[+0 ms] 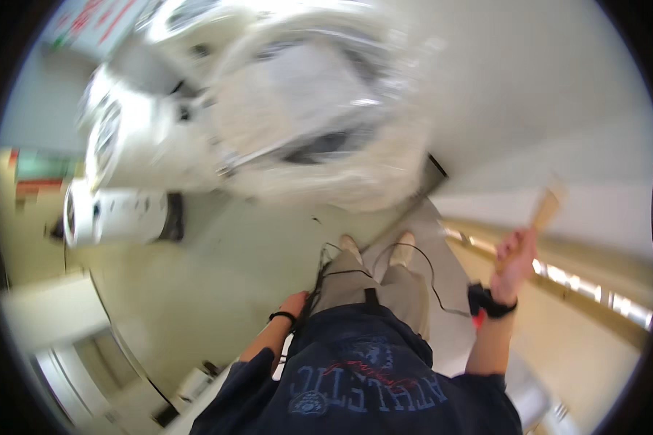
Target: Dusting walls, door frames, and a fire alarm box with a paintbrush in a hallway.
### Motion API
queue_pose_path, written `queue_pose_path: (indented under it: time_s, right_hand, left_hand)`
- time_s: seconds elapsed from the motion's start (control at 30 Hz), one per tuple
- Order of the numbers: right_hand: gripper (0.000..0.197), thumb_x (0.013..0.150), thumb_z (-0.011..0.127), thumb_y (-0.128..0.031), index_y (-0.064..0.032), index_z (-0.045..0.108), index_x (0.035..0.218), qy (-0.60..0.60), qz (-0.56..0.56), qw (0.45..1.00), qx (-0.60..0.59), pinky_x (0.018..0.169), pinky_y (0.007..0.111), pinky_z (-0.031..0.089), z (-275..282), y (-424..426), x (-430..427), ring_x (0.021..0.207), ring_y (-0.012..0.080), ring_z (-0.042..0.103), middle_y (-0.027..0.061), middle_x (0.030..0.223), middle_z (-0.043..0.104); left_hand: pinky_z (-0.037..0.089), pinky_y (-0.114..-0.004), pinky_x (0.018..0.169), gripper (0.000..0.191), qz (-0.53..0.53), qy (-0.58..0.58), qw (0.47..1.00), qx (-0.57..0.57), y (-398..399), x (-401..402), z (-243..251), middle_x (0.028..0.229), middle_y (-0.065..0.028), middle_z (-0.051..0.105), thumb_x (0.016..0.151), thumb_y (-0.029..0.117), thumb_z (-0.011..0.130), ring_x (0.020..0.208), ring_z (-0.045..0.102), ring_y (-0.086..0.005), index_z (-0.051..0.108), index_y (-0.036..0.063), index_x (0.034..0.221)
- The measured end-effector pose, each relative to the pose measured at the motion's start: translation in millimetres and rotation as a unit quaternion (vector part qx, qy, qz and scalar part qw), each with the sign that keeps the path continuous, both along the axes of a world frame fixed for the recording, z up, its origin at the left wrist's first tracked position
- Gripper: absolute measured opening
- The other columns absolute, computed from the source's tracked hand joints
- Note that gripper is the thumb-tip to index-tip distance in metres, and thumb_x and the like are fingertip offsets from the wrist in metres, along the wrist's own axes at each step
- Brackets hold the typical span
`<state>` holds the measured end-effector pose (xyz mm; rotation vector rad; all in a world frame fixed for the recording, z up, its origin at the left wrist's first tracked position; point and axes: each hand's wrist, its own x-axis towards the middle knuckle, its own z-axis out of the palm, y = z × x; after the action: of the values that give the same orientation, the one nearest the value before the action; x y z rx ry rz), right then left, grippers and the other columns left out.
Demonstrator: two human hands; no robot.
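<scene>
My right hand (514,258) is raised to the right and closed around the handle of a light-brown wooden tool (544,209). That tool looks like a flat brush, but its far end is blurred. It points up and away, in front of a pale wall (587,212). A black band with a red part circles my right wrist. Down by my left hip is my left hand (296,303), close to black cables (316,291). Its fingers are partly hidden, so whether it grips anything is unclear.
Large white rolls (136,147) and a bulky bundle in clear plastic (315,98) lie ahead. A smaller white roll (130,217) sits at left. A black cable (435,277) crosses before my legs. A yellowish ledge (571,304) with bright gaps runs along the right. White cabinets (60,310) stand lower left.
</scene>
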<state>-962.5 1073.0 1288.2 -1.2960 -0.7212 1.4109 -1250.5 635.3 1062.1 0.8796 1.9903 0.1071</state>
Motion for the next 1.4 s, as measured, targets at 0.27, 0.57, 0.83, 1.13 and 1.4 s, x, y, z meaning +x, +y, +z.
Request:
queue_pose_path:
  time_s: [0.27, 0.57, 0.83, 1.13, 1.4]
  right_hand:
    - [0.027, 0.096, 0.046, -0.020, -0.0003, 0.057, 0.081, -0.121, 0.556, 0.813, 0.128, 0.050, 0.026, 0.038, 35, -116, -112, 0.054, 0.0124, 0.050, 0.0062, 0.062, 0.054]
    - [0.016, 0.087, 0.060, -0.012, 0.0025, 0.059, 0.080, -0.100, 0.897, 0.359, 0.236, 0.048, 0.029, 0.035, 59, -190, -208, 0.049, 0.0133, 0.043, 0.0090, 0.055, 0.048]
    - [0.017, 0.091, 0.048, -0.010, -0.0010, 0.056, 0.079, -0.019, 0.961, 0.215, 0.175, 0.044, 0.021, 0.032, 46, -219, -249, 0.047, 0.0039, 0.042, 0.0001, 0.058, 0.051]
    - [0.017, 0.093, 0.047, -0.011, 0.0016, 0.057, 0.095, 0.004, 0.987, 0.126, 0.100, 0.048, 0.022, 0.040, 56, -347, -212, 0.052, 0.0064, 0.048, 0.0019, 0.066, 0.056]
    - [0.019, 0.096, 0.047, -0.015, 0.0020, 0.056, 0.100, 0.147, 0.969, 0.099, 0.173, 0.047, 0.021, 0.041, 145, -500, -186, 0.049, 0.0072, 0.051, 0.0051, 0.073, 0.064]
  left_hand:
    - [0.049, -0.046, 0.078, 0.020, 0.222, 0.011, 0.975, -0.002, -27, 33, 31, 0.092, -0.0233, 0.065, 0.083, 0.016, 0.052, 0.090, 0.062, -0.0401, 0.068, 0.0040, 0.088]
    - [0.048, -0.046, 0.079, 0.022, 0.525, -0.010, 0.848, -0.076, -67, 199, 25, 0.095, -0.0215, 0.065, 0.085, 0.017, 0.050, 0.092, 0.061, -0.0387, 0.067, 0.0060, 0.094]
    - [0.048, -0.044, 0.085, 0.025, 0.767, -0.008, 0.637, -0.077, -10, 358, -5, 0.103, -0.0209, 0.065, 0.084, 0.016, 0.051, 0.100, 0.061, -0.0366, 0.067, 0.0046, 0.099]
    - [0.047, -0.044, 0.086, 0.031, 0.878, -0.016, 0.478, -0.034, 0, 435, -17, 0.101, -0.0213, 0.065, 0.082, 0.026, 0.054, 0.099, 0.060, -0.0383, 0.067, 0.0029, 0.099]
    - [0.049, -0.041, 0.085, 0.031, 0.886, 0.038, 0.462, 0.004, -76, 479, -21, 0.098, -0.0201, 0.066, 0.079, 0.028, 0.059, 0.095, 0.062, -0.0381, 0.069, 0.0076, 0.100]
